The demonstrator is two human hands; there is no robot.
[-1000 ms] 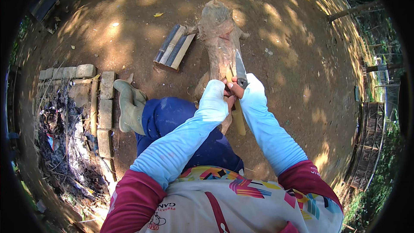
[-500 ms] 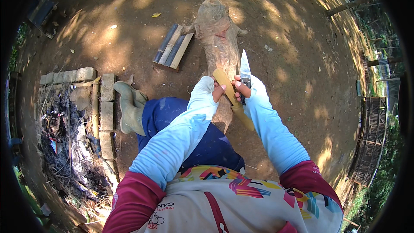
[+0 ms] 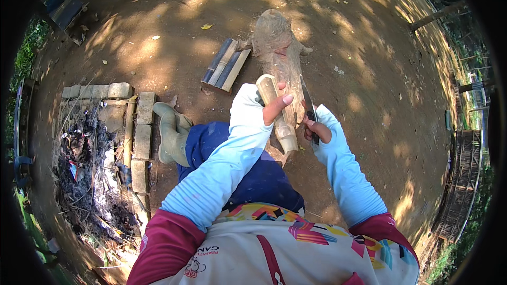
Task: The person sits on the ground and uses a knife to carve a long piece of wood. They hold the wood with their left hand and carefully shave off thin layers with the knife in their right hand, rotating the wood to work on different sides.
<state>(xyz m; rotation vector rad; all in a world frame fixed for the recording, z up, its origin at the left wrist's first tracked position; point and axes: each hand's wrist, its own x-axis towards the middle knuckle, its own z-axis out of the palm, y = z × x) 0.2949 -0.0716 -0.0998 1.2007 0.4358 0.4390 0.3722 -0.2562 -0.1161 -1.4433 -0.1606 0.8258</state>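
Note:
My left hand (image 3: pixel 274 108) is closed round a pale split piece of bamboo (image 3: pixel 285 136), its thumb lying across the top. The bamboo slants over the near part of a wooden log (image 3: pixel 275 39), one end pointing away and the other toward my lap. In my right hand (image 3: pixel 318 131) is a knife (image 3: pixel 308 96) with a dark handle. Its blade points away from me, seen nearly edge-on, just right of the bamboo. Whether the blade touches the bamboo I cannot tell.
Left of the log lies a small bundle of dark and pale bamboo strips (image 3: pixel 226 66). A fire pit with ash, edged by blocks (image 3: pixel 142 141), is at my left, beside my rubber boot (image 3: pixel 173 134). At far right stands a woven bamboo panel (image 3: pixel 458 179).
The bamboo has turned over in my left hand and shows a paler face. My right hand has moved slightly right and toward me, and the knife blade has turned edge-on.

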